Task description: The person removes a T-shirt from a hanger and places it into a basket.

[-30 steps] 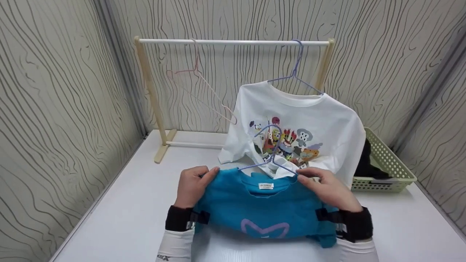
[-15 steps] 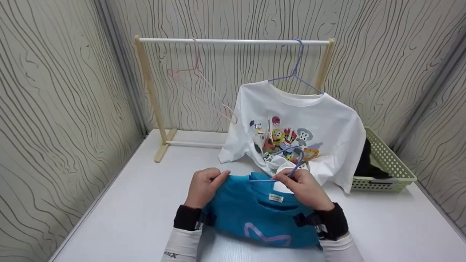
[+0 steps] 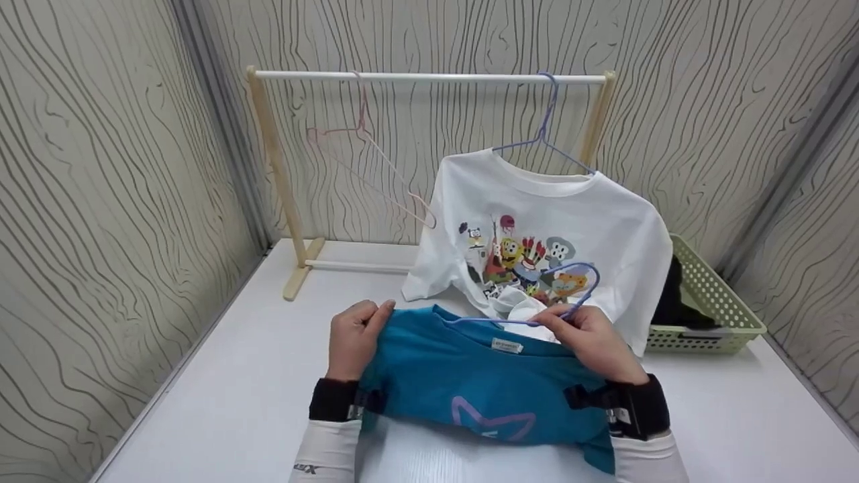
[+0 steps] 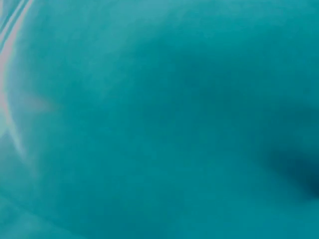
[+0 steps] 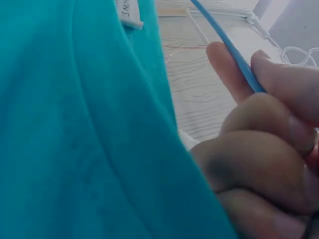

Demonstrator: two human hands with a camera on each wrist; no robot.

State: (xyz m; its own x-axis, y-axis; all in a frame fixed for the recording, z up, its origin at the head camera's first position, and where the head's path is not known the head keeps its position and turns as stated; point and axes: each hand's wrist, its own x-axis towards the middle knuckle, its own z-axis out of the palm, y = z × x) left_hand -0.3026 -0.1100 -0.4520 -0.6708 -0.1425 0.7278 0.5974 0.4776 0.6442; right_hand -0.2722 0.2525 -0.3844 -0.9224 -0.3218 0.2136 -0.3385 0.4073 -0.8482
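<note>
A teal T-shirt (image 3: 429, 376) with a purple star outline and a white neck label is held up in front of me in the head view. My left hand (image 3: 354, 339) grips its left shoulder, thumb on top. In the left wrist view, teal cloth (image 4: 159, 119) fills the frame and hides the fingers. My right hand (image 3: 594, 339) pinches the purple-blue wire hanger (image 3: 493, 320) near its hook, which tilts to the right. The hanger's left arm runs into the shirt's neck opening. In the right wrist view, thumb and fingers (image 5: 229, 69) hold the wire beside the collar.
A clothes rack (image 3: 429, 76) stands at the back of the white table (image 3: 221, 376). From its rail hang a pink hanger (image 3: 362, 127) and a white printed shirt (image 3: 550, 181) on a purple hanger. Behind that shirt, a green basket (image 3: 725, 302) holds dark cloth (image 3: 681, 302).
My right hand has moved from the shirt's right shoulder onto the hanger near its hook. The hook has swung rightward. My left hand still grips the left shoulder.
</note>
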